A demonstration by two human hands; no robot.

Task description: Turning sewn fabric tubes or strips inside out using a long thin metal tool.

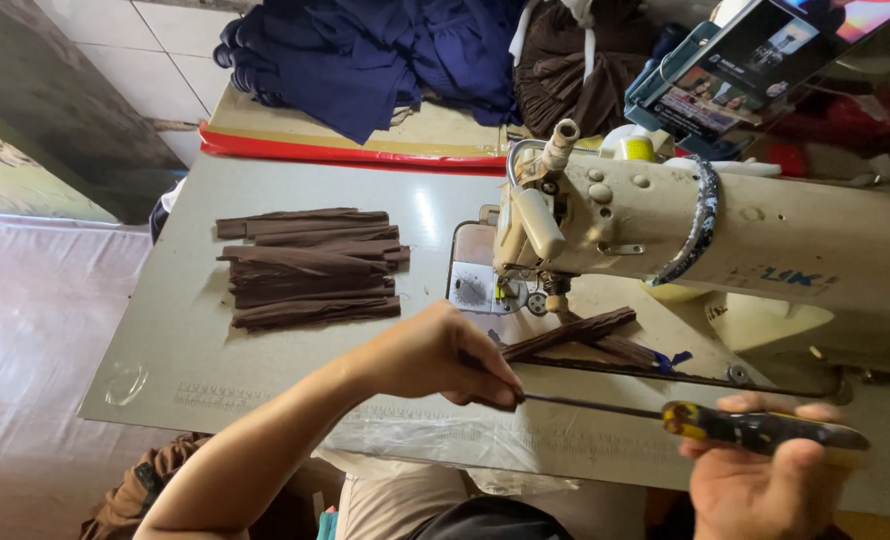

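At a grey sewing table [165,340], beside a cream sewing machine [725,240]: left hand [435,355] pinched on a brown fabric strip [565,335], right hand [765,470] clamped on a screwdriver [725,425]. Finished-looking strips [310,268] stacked left; 1 in progress.

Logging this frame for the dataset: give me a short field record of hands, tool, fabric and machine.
left hand: fingertips pinch the tool shaft near its tip, over the table edge
right hand: closed on the tool handle
tool: long thin metal shaft, yellow-and-black handle, lying roughly level
brown strip: pleated, lying under the needle area, just past the left fingertips
strip stack: brown pleated pieces piled at table left
sewing machine: cream, at right
table: grey top
background: blue cloth heaped behind
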